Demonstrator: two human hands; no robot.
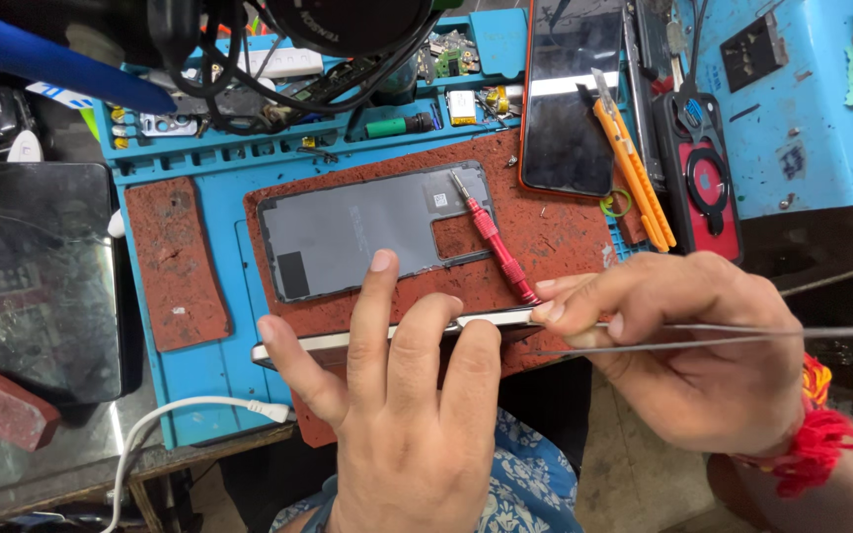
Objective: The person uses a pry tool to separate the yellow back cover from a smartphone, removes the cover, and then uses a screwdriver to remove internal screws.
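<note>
My left hand grips a phone held on edge over the front of a blue work mat, fingers curled over its top. My right hand pinches the phone's right end and holds metal tweezers that stick out to the right. Behind the phone, a grey phone back cover lies flat on a red-brown pad. A red screwdriver rests across the cover's right end.
A second phone with a dark screen lies at the back right beside an orange utility knife and a red-and-black case. Small parts and cables fill the mat's back trays. A white cable lies front left, a dark tablet at left.
</note>
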